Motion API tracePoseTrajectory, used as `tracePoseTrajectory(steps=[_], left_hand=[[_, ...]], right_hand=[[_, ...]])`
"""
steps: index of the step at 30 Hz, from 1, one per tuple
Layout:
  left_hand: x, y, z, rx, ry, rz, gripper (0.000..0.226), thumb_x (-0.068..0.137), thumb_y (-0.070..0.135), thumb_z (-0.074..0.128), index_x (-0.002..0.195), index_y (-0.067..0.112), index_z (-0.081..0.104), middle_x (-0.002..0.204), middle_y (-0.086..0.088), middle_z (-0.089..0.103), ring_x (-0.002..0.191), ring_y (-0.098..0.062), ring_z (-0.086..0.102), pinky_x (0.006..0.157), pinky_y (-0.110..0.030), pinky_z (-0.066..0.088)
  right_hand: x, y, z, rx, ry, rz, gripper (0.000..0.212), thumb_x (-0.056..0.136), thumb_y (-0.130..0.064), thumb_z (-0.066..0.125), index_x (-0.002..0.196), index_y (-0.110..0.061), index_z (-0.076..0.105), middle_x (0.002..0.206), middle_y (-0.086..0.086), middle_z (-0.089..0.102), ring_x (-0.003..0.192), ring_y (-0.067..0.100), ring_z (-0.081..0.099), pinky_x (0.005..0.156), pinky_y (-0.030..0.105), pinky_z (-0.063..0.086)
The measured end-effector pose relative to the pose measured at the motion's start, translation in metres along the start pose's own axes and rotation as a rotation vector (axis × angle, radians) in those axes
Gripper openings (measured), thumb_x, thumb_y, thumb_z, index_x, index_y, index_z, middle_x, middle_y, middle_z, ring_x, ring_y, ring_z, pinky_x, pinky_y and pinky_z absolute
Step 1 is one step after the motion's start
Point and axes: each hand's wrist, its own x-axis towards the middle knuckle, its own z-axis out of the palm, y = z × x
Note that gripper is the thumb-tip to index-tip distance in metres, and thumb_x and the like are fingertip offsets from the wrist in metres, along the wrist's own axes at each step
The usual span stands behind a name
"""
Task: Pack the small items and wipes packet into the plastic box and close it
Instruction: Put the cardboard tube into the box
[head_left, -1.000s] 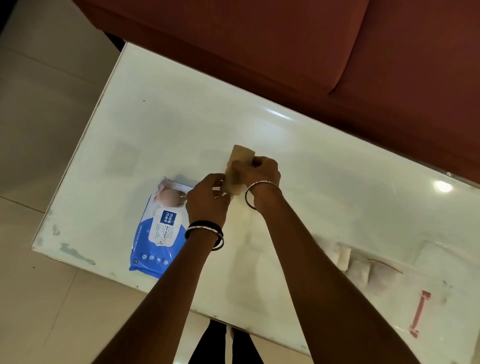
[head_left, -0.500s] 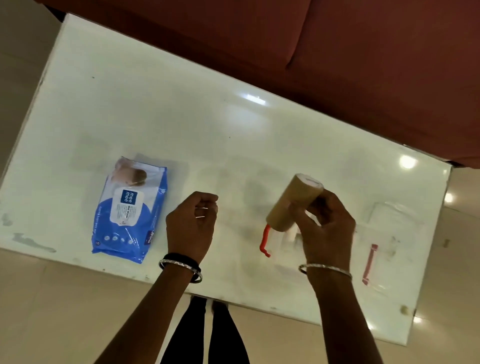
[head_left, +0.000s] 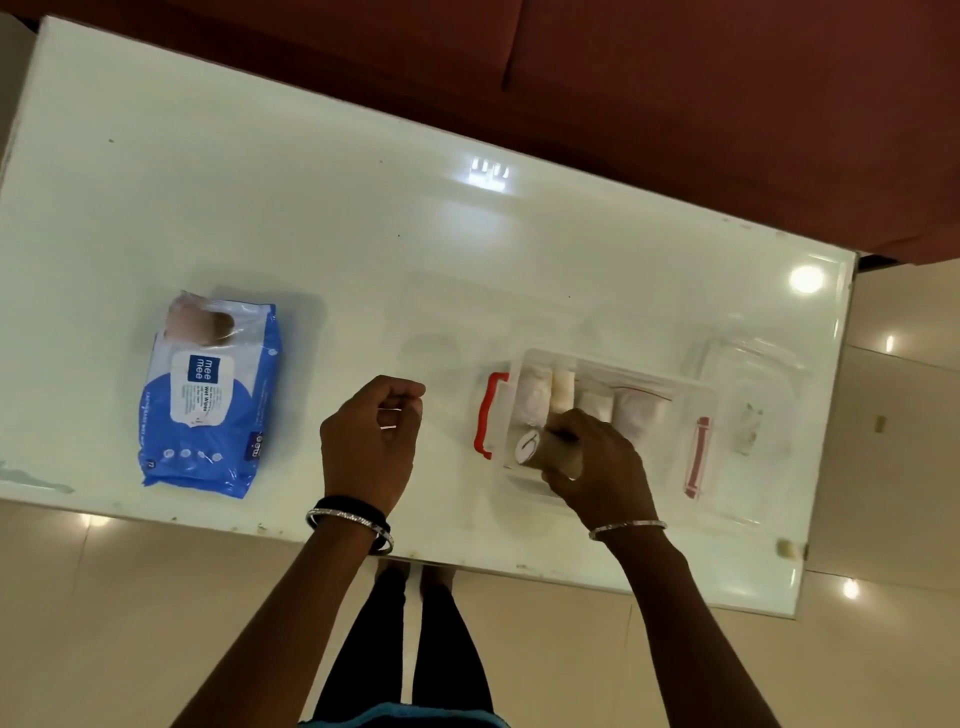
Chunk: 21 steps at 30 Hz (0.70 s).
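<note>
since half a second ago the right hand (head_left: 597, 470) has come down with the tan roll (head_left: 545, 453), which was held up in the air over the table and now sits low inside the near left corner of the clear plastic box (head_left: 675, 387). the left hand (head_left: 371, 447) has stayed about where it was, and the wipes packet (head_left: 210, 395) has not shifted.

the right fingers (head_left: 563, 431) are wrapped around the tan roll, gripping it from above, with its white end face turned toward the box's left wall. the roll lies on its side, just in front of a row of white rolled items (head_left: 563, 387) and a clear zip bag (head_left: 641, 408) that fill the far side of the box. the box has a red handle (head_left: 488, 413) on its left end and another red handle (head_left: 698, 457) on its right. a clear lid (head_left: 748, 379) lies on the table just to the right of the box.

the left fingers (head_left: 400, 402) are curled loosely into a half fist and hold nothing, hovering over bare table between the box and the packet. bangles circle both wrists.

the blue and white wipes packet lies flat on the white table (head_left: 311, 208), well apart from the box, to its left.
</note>
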Motion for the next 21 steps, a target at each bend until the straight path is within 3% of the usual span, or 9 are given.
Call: tracePoseTrajectory(steps=[4,9,12,16,21], left_hand=[[-0.008,-0.002,0.005,0.007,-0.008,-0.005,0.014,0.088,0.010,0.061,0.098,0.014,0.070,0.091,-0.001,0.073,0.081,-0.017,0.070,0.074,-0.029,0.059],[-0.017,-0.007,0.010,0.015,-0.022,-0.015,0.014,0.088,0.009,0.061,0.098,0.013,0.071,0.091,-0.002,0.073,0.081,-0.018,0.070,0.075,-0.032,0.059],[-0.022,-0.010,0.009,0.017,-0.021,-0.030,0.014,0.088,0.010,0.062,0.097,0.014,0.071,0.091,0.000,0.073,0.081,-0.017,0.069,0.075,-0.029,0.058],[-0.022,-0.015,0.000,0.003,-0.010,-0.058,0.014,0.088,0.011,0.062,0.096,0.018,0.071,0.091,0.001,0.073,0.082,-0.016,0.069,0.076,-0.030,0.057],[-0.016,-0.027,-0.025,-0.038,0.044,-0.106,0.013,0.088,0.011,0.062,0.095,0.020,0.069,0.091,-0.001,0.072,0.082,-0.018,0.069,0.078,-0.039,0.059]], right_hand=[[0.007,-0.002,0.009,-0.147,-0.139,-0.011,0.035,0.078,-0.028,0.072,0.112,-0.026,0.067,0.111,-0.006,0.069,0.104,0.020,0.063,0.085,0.037,0.050],[0.012,-0.003,0.016,-0.074,-0.102,-0.025,0.032,0.086,-0.009,0.063,0.113,-0.022,0.074,0.111,0.000,0.073,0.103,0.022,0.066,0.084,0.032,0.052],[0.011,-0.008,0.017,-0.042,-0.028,0.009,0.028,0.085,-0.011,0.065,0.109,-0.023,0.076,0.106,0.000,0.074,0.099,0.022,0.068,0.081,0.032,0.053],[0.003,-0.014,0.013,-0.114,0.173,0.090,0.013,0.085,-0.016,0.066,0.089,-0.022,0.077,0.088,0.000,0.073,0.085,0.023,0.068,0.071,0.030,0.050],[-0.010,-0.047,0.005,0.138,0.407,0.097,0.009,0.081,-0.009,0.072,0.082,-0.017,0.076,0.080,-0.001,0.073,0.074,0.017,0.070,0.066,0.029,0.054]])
